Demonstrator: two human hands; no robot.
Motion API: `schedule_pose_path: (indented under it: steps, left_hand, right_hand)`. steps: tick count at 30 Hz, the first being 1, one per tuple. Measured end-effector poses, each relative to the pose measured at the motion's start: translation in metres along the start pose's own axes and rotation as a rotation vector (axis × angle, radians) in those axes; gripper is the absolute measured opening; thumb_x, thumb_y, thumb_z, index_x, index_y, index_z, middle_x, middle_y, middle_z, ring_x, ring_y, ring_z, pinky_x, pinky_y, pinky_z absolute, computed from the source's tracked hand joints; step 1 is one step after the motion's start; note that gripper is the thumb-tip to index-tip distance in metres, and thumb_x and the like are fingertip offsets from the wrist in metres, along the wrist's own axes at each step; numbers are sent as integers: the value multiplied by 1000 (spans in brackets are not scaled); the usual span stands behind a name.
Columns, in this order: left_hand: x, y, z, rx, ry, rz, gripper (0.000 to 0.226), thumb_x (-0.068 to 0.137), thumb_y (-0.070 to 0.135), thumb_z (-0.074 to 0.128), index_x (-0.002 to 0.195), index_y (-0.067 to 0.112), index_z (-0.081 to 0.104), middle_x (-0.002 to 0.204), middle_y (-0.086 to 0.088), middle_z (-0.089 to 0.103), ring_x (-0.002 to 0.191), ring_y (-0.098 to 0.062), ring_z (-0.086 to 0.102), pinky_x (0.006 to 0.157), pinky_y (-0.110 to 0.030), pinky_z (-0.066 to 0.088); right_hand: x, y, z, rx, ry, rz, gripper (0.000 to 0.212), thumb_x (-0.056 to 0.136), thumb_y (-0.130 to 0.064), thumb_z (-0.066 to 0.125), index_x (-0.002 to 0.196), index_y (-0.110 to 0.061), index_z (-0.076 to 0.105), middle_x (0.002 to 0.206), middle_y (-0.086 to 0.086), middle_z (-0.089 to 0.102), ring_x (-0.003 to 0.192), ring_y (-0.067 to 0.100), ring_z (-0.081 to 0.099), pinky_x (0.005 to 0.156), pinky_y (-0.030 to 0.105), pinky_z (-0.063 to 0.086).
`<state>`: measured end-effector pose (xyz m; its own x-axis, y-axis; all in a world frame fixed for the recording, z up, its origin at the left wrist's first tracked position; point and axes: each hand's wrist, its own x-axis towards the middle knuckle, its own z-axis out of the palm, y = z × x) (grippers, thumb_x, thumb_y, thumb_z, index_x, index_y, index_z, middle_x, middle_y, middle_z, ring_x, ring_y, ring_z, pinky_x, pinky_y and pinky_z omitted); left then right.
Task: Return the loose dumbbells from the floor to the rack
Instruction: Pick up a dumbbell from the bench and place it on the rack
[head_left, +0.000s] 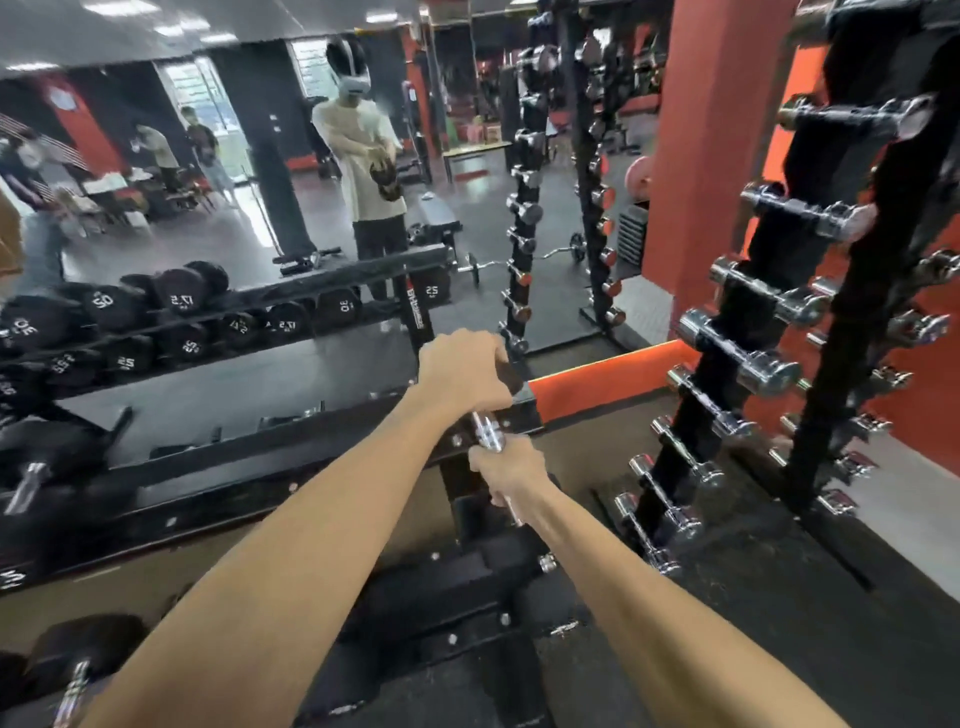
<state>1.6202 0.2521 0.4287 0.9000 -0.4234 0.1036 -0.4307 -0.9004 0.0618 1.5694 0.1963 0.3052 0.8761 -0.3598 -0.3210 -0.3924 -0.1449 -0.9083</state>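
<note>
I hold one black dumbbell with a chrome handle (487, 434) in both hands, over the right end of the black horizontal rack (291, 452). My left hand (460, 371) is closed over its far black head, most of which is hidden under the fingers. My right hand (506, 475) is wrapped around the chrome handle nearer to me. The dumbbell's near head is hidden behind my right wrist. Other black dumbbells (47, 467) lie on the rack's shelves at the left.
A tall black vertical rack (727, 332) with several chrome dumbbells stands at the right, against a red wall. A wall mirror ahead reflects the rack, the gym and several people. Another black dumbbell (78, 660) rests at the lower left.
</note>
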Motion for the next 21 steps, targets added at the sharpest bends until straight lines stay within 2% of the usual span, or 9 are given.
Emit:
schedule_pose_path:
  steps: [3, 5, 7, 10, 13, 16, 17, 19, 21]
  left_hand:
    - [49, -6, 30, -262, 189, -77, 54, 68, 35, 79, 118, 32, 58, 117, 4, 69, 109, -28, 65, 86, -38, 46]
    - [71, -14, 55, -459, 317, -229, 78, 64, 45, 87, 131, 30, 49, 134, 0, 57, 120, -30, 57, 101, -49, 46]
    - [101, -25, 77, -789, 223, -474, 104, 58, 57, 92, 141, 20, 41, 141, -7, 51, 125, -32, 55, 105, -54, 48]
    - [162, -43, 122, -1180, -129, -590, 114, 41, 66, 90, 131, 2, 59, 128, -10, 68, 115, -31, 67, 99, -47, 58]
    - [236, -64, 183, -1298, -297, -634, 102, 34, 58, 92, 117, 4, 71, 115, -17, 77, 103, -36, 74, 92, -54, 60]
    - [260, -73, 196, -1313, -316, -650, 43, 64, 39, 94, 85, 7, 76, 95, -15, 79, 87, -28, 74, 80, -42, 61]
    - [268, -75, 205, -1314, -321, -650, 33, 69, 37, 92, 77, 10, 75, 91, -16, 78, 84, -30, 74, 76, -45, 61]
    - [287, -80, 229, -1267, -316, -674, 34, 62, 47, 89, 64, 16, 76, 87, -15, 79, 82, -32, 75, 77, -53, 63]
    - [306, -83, 249, -1230, -301, -671, 36, 70, 45, 87, 52, 17, 72, 78, -12, 74, 71, -26, 68, 70, -48, 63]
  right_hand:
    - [64, -17, -10, 2, 52, -9, 16, 86, -23, 65, 72, -15, 64, 62, 7, 60, 43, 23, 54, 38, 18, 42]
    - [104, -26, -10, 44, 83, 13, 19, 89, -25, 68, 88, -7, 70, 65, 9, 59, 41, 21, 51, 33, 18, 35]
    - [141, -33, -6, 100, 98, 38, 23, 89, -26, 70, 96, -4, 66, 71, 12, 59, 39, 19, 49, 35, 20, 36]
    - [189, -41, 5, 169, 99, 84, 19, 92, -21, 72, 92, -4, 64, 63, 11, 59, 27, 13, 43, 33, 18, 34]
    - [238, -38, 15, 211, 117, 161, 20, 87, -18, 76, 77, -9, 62, 58, 9, 58, 24, 12, 39, 35, 20, 34]
    - [282, -28, 26, 169, 105, 228, 20, 86, -7, 73, 69, -8, 60, 52, 9, 53, 33, 16, 40, 39, 22, 34]
    - [296, -25, 27, 139, 93, 242, 23, 87, -6, 72, 67, -7, 60, 46, 6, 51, 32, 16, 39, 38, 20, 34]
    - [323, -21, 26, 74, 54, 264, 21, 88, -5, 70, 69, -4, 61, 44, 4, 50, 25, 15, 37, 33, 17, 32]
    - [353, -15, 27, 8, 22, 288, 17, 90, -7, 67, 74, -1, 63, 54, 8, 52, 20, 13, 39, 32, 18, 34]
